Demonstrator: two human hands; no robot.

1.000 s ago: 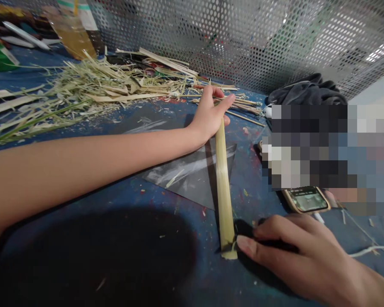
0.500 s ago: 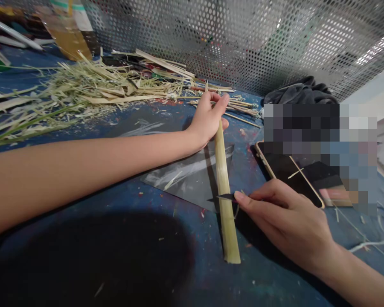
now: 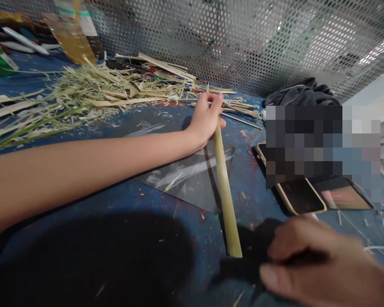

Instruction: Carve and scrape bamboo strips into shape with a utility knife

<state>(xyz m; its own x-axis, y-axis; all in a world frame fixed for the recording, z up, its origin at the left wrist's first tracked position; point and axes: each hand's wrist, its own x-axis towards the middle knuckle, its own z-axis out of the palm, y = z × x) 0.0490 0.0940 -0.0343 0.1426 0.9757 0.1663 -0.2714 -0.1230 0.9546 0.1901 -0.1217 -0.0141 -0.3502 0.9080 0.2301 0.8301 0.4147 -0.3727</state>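
My left hand (image 3: pixel 208 115) reaches across the table, its fingers closed round the far part of a long, pale yellow-green bamboo strip (image 3: pixel 226 187). The strip's tip pokes up beyond the fingers, and its near end lies toward me. At the lower right, my right hand (image 3: pixel 320 260) is smeared by motion, thumb and bent forefinger pinched together. A dark knife blade (image 3: pixel 240 268) shows between them, blurred and hard to part from the shadow, close to the strip's near end. Under the strip lies a dark grey sheet (image 3: pixel 192 187) with pale scratches.
A heap of plant shavings (image 3: pixel 115 85) spreads at the back left, beside a plastic cup (image 3: pixel 72 42) of brown liquid. Thin sticks (image 3: pixel 243 106) lie behind my left hand. A phone (image 3: pixel 302 196) rests at right, near dark cloth (image 3: pixel 302 94). A perforated metal panel (image 3: pixel 185 38) rises behind.
My right hand has moved down and right, along the strip and past its near end, with the blade coming off the strip. The left hand keeps its hold in almost the same spot.
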